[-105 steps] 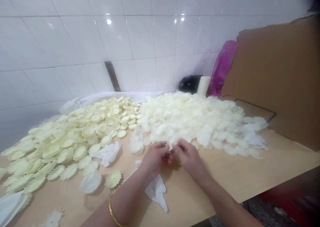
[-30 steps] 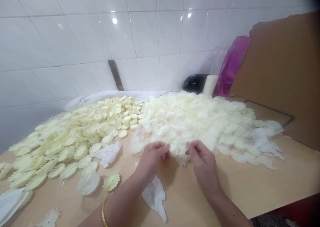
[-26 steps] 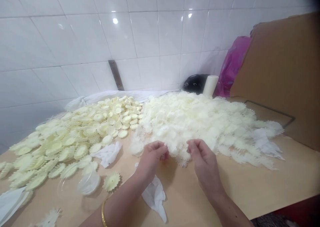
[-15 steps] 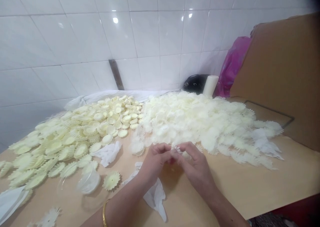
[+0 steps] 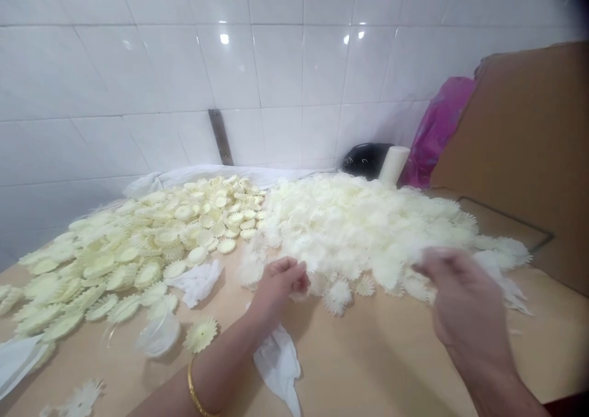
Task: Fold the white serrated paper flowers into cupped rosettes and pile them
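My left hand (image 5: pixel 283 285), a gold bangle at its wrist, is closed with fingers curled just above the table; what it holds, if anything, is hidden. My right hand (image 5: pixel 462 303) is out at the right edge of the white pile, smeared by motion, so its fingertips are unclear. The pile of thin whitish, fringed flower-shaped pieces (image 5: pixel 354 221) spreads behind both hands. One loose whitish flower-shaped piece (image 5: pixel 337 297) lies at its front, between them. Left of my left forearm lies a pale yellow toothed disc (image 5: pixel 201 335).
Thicker pale yellow toothed discs (image 5: pixel 151 239) are heaped at left. White scraps (image 5: pixel 278 365) and a clear round plastic piece (image 5: pixel 159 334) lie on the table. A cardboard box (image 5: pixel 519 141), pink bag (image 5: pixel 442 129), white roll (image 5: pixel 394 165) and black object (image 5: pixel 365 159) stand at back right.
My hands were together over the table's middle, fingers meeting at a small whitish piece. My right hand has swung right to the pile's edge. My left stays near its place.
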Demonstrator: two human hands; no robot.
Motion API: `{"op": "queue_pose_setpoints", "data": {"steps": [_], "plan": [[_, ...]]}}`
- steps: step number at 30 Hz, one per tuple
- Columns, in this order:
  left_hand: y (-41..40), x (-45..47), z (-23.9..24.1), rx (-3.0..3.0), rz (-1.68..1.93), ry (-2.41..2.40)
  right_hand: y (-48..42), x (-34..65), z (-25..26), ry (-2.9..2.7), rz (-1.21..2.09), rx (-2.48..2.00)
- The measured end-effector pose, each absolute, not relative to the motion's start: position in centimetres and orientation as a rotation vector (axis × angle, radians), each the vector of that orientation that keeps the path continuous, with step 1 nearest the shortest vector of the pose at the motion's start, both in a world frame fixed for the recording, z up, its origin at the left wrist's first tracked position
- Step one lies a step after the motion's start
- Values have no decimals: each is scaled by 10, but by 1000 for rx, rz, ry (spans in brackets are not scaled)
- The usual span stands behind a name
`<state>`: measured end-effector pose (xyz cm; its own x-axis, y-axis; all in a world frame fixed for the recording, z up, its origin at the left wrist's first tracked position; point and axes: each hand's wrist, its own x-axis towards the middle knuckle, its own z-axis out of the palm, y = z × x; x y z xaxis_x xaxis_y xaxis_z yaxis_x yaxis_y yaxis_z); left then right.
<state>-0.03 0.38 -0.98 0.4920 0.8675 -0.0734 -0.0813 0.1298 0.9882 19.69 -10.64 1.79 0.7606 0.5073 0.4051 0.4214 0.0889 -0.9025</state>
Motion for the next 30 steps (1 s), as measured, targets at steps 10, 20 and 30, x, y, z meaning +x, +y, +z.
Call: {"op": "queue_pose_setpoints", "data": {"steps": [10,20,30], "plan": [[-7,-2,-3,1262,800,724,-97,159,11,-1061,342,-1616],[-28,8,-1,1472,647,749,-84,122,-5,-778,868,-1176],[-28,7,7,1567,697,785,-90,121,-8,-1331,305,-1551]]}}
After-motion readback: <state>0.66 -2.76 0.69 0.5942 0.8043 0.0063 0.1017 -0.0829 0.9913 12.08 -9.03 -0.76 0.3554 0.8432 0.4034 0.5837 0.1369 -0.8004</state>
